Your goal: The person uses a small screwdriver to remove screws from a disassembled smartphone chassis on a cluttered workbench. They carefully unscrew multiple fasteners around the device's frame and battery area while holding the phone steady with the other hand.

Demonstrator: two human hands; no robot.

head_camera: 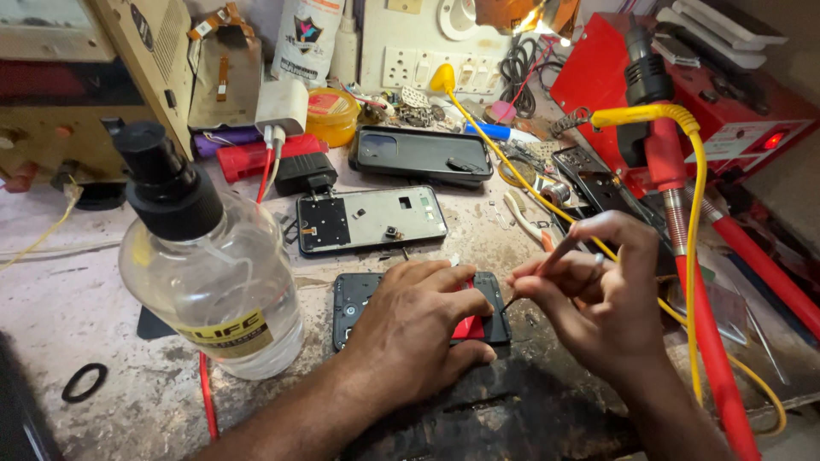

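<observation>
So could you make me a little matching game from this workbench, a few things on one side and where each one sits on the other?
Things:
1. clear bottle
2. opened phone
3. yellow cable
4. black ring

Places:
A. under the left hand
B. flat on the bench at the near left edge
C. arching over the red tool at the right
D. upright, left of the hands, with a black pump top

Pairs: 1-D, 2-A, 3-C, 4-B

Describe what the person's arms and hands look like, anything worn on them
Both forearms are bare, with no sleeves, gloves or watch in view. The left hand shows no jewellery. The right hand wears a thin metal ring on one finger.
</observation>
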